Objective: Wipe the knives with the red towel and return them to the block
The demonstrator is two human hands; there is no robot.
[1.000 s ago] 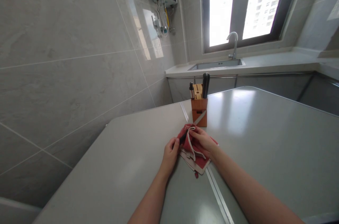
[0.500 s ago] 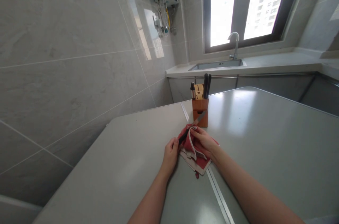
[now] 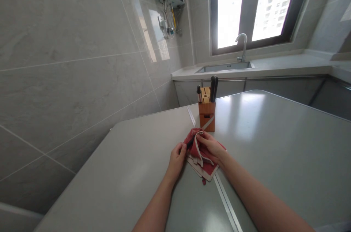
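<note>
A pale grey counter is extending toward a steel sink beneath a bright window. A kitchen knife is running across the work area, with its blade passing through a folded red cloth with cream trim and its tip pointing toward a wooden knife block. The left hand is closing around the black handle. The right hand is pressing its fingers together over the cloth, pinching it around the blade, though the folds hide the exact contact. Recommended practice: keeping the fingertips clear of the cutting edge and the cloth taut.
</note>
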